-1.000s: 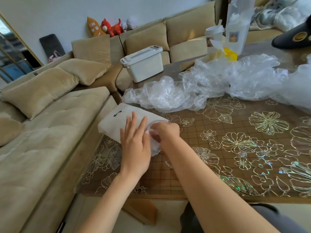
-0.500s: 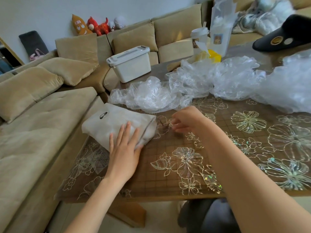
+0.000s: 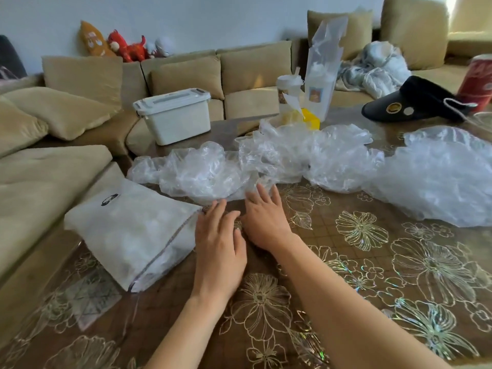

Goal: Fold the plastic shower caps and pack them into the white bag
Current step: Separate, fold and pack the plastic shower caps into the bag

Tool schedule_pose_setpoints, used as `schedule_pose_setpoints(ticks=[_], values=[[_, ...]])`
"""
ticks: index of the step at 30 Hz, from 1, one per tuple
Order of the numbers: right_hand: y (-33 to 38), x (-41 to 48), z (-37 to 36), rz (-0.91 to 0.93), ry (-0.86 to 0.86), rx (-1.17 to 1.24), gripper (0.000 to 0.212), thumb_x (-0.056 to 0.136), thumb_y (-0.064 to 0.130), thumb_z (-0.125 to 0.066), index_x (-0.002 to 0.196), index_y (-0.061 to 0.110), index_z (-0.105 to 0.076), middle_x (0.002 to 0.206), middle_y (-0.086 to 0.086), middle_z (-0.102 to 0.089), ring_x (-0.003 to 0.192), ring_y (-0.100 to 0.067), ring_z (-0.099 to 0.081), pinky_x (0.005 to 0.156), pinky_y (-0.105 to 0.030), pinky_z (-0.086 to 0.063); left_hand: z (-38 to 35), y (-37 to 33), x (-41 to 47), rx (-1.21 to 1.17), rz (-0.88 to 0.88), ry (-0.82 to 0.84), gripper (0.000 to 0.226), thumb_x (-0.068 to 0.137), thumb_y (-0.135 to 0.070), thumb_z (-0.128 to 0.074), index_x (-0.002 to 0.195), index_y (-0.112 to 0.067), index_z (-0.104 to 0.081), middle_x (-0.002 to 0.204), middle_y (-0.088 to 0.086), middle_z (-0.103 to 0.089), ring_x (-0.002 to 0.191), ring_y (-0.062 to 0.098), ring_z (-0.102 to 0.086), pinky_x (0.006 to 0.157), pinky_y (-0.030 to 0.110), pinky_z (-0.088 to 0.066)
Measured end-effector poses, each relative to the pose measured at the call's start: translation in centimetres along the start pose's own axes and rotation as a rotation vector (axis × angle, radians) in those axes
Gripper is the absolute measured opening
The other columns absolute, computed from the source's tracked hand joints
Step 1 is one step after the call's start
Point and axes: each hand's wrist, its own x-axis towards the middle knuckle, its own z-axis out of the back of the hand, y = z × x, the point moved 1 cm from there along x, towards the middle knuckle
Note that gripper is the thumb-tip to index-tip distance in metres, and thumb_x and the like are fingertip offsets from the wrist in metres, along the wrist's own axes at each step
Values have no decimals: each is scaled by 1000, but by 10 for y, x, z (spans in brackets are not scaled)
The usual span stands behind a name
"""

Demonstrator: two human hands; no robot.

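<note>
Both hands are empty and low over the tabletop (image 3: 372, 265), side by side and almost touching.

Left hand (image 3: 217, 241): palm down, fingers straight and a little spread. It lies just right of the white bag (image 3: 127, 230), fingertips near the far corner of the bag's mouth. Nothing is pinched.

Right hand (image 3: 263, 219): palm down, fingers stretched forward and gripping nothing. The fingertips are at the near edge of the shower caps (image 3: 213, 171). The film is clear, so I cannot tell if they rest on it or stop just short.

Caps: a loose, crumpled ridge lying straight ahead of both hands. Its long axis runs left to right across the tabletop, from beyond the bag out to a bigger heap (image 3: 439, 179) well off to my right. None of them looks folded.

Bag: lies flat to my left, already puffed with white contents. Its dark-edged mouth runs on a slant from near-left to far-right and opens toward my left hand.

Judgement: the right hand is nearer the caps and the left is nearer the bag. The next cap should come from the near edge of the ridge, drawn toward me by the right hand. The open patch of tabletop in front of the bag's mouth suits the folding. The film looks slippery and tangled, so one cap may drag its neighbours along.
</note>
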Motion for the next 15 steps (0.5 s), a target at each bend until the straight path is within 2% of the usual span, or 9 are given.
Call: schedule_pose_setpoints(ticks=[2, 3, 5, 7, 9, 11, 13, 15], values=[[4, -5, -1, 11, -56, 85, 42, 96, 15, -37, 135, 2, -45, 148, -13, -36, 145, -28, -14, 116, -46, 3, 1, 5, -4, -11, 20, -39, 26, 85, 3, -58, 110, -1, -63, 130, 16, -55, 128, 23, -40, 107, 44, -31], [3, -8, -3, 15, -137, 104, 36, 91, 10, -43, 123, 3, -56, 136, -13, -49, 138, -29, -30, 116, -45, -9, 1, 6, -5, -10, 19, -53, 26, 84, 5, -60, 109, -1, -64, 128, 15, -56, 126, 23, -42, 106, 41, -30], [5, -17, -5, -23, -359, 142, 22, 72, 8, -56, 88, 11, -70, 100, -7, -66, 105, -26, -60, 103, -40, -34, -2, 6, -9, 16, 20, -43, 29, 78, 7, -66, 106, -1, -65, 124, 14, -59, 120, 26, -49, 101, 38, -34], [5, -19, 5, -59, -524, 255, 12, 65, 15, -60, 70, 20, -69, 80, 5, -65, 82, -18, -62, 87, -30, -33, 1, 4, -5, 53, 7, -46, 35, 70, 7, -73, 103, -2, -66, 119, 13, -61, 112, 24, -55, 94, 36, -40], [-1, -29, 13, -121, -528, 349, 11, 69, 21, -59, 69, 25, -70, 77, 10, -65, 78, -16, -61, 81, -27, -30, 1, 1, -6, 88, 4, -2, 39, 65, 4, -78, 101, -2, -67, 116, 13, -63, 105, 26, -60, 89, 36, -45], [-12, -38, 23, -184, -502, 413, 12, 76, 19, -63, 77, 22, -74, 84, 8, -67, 83, -18, -61, 80, -28, -34, 2, 2, -6, 134, -15, 14, 42, 62, 1, -81, 102, -3, -68, 115, 13, -64, 106, 24, -59, 88, 37, -47], [-24, -47, 30, -264, -366, 561, 17, 85, 13, -60, 94, 17, -73, 98, 3, -65, 96, -20, -58, 84, -31, -41, 0, 3, -5, 158, -44, 68, 42, 62, -6, -83, 101, -7, -70, 117, 11, -64, 109, 23, -57, 92, 40, -45], [-39, -65, 34, -372, -225, 675, 23, 88, 11, -53, 101, 16, -71, 102, 4, -58, 100, -17, -55, 90, -30, -44, -4, 1, -7, 209, -62, 114, 36, 67, -13, -82, 101, -13, -72, 121, 9, -63, 115, 25, -57, 96, 42, -42]])
